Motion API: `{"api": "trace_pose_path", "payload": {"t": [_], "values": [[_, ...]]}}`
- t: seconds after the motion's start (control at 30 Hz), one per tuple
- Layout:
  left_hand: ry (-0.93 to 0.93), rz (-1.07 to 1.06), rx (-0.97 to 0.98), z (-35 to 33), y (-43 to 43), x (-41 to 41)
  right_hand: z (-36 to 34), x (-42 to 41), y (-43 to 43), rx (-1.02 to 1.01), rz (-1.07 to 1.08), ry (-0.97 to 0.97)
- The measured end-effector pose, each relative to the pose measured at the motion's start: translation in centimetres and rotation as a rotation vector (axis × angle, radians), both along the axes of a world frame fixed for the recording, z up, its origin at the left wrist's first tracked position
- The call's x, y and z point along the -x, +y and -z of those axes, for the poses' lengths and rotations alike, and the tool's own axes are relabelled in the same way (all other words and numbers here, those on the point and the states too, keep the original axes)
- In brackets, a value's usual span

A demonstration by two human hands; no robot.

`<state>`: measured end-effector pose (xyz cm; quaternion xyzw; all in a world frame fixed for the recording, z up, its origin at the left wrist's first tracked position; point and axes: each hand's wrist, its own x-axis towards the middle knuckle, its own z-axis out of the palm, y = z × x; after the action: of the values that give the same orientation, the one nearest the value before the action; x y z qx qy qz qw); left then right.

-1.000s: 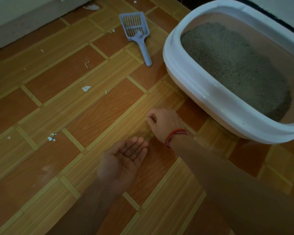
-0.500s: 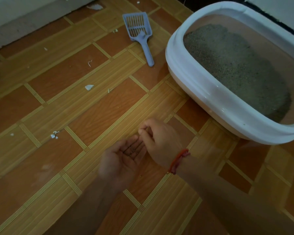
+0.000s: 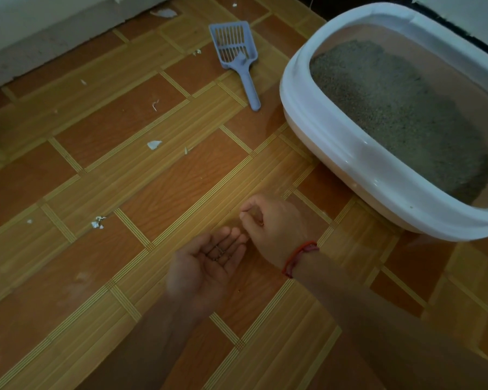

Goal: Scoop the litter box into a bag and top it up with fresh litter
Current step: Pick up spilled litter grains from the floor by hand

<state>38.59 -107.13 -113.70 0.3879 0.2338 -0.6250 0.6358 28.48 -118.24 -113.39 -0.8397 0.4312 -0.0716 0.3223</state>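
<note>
The white oval plastic litter box (image 3: 335,142) sits on the floor ahead and right of both hands, its long axis running away, nearer the pinched-shut right hand (image 3: 276,229) than the open left hand (image 3: 206,266) cupping grey litter grains (image 3: 219,250).

We are seeing a white box (image 3: 330,142) holding grey litter (image 3: 392,108), a pale blue slotted scoop (image 3: 235,47), an orange-and-tan striped floor (image 3: 166,187), and a red wristband (image 3: 296,256).

place: home, indoor floor corner | evid: wood-look tile floor (image 3: 158,192) w/ white scraps (image 3: 154,144); white wall base (image 3: 54,32); cat litter box (image 3: 335,142) + plastic scoop (image 3: 237,56) on floor
</note>
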Motion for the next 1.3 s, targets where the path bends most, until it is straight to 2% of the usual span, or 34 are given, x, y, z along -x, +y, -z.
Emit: {"api": "trace_pose_path", "payload": {"t": [0.17,0.67,0.97,1.13,1.3], "values": [[-0.014,-0.005,-0.037,-0.2,0.3,-0.4,1.3,-1.5,-0.6,0.054,-0.055,0.104],[-0.007,-0.028,-0.024,0.1,0.6,-1.0,2.0,-3.2,-0.7,0.124,-0.165,0.189],[-0.027,-0.031,0.028,0.3,1.5,-1.2,-1.6,-1.6,2.1,0.013,-0.166,-0.041],[-0.069,0.033,0.097,-0.8,2.0,-0.8,-2.5,-0.7,3.6,0.002,-0.290,-0.014],[-0.054,-0.001,0.062,-1.2,2.5,-0.9,-2.8,0.8,3.9,0.065,-0.207,-0.062]]}}
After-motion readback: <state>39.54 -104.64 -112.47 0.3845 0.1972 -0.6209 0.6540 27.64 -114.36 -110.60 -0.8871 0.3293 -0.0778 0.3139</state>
